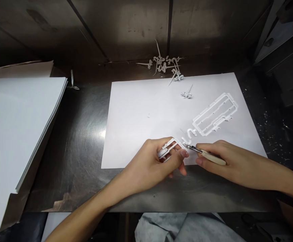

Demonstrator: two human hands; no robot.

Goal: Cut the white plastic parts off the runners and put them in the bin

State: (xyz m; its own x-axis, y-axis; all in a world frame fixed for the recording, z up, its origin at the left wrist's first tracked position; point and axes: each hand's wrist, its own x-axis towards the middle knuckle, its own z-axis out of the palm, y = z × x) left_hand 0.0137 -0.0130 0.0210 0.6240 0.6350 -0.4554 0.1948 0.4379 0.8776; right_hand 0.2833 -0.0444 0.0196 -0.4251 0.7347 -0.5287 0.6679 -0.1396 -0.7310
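Note:
My left hand (158, 161) grips a white plastic frame (170, 144), its thumb along the near side. From that frame a curved white sprue (188, 137) runs up to a second, larger white frame (215, 114) farther right. My right hand (219, 161) is wrapped round the cream handles of a pair of nippers (213, 158). The metal jaws touch or nearly touch the sprue beside the left hand's fingertips; whether they are closed on it I cannot tell. Beneath all this lies a white paper sheet (131, 117).
Tangled white sprue scraps (163, 64) are heaped at the back of the metal table (83, 134). One more scrap (187, 94) rests on the sheet. A stack of white paper (22, 124) stands at the left. Small crumbs dot the table's right side.

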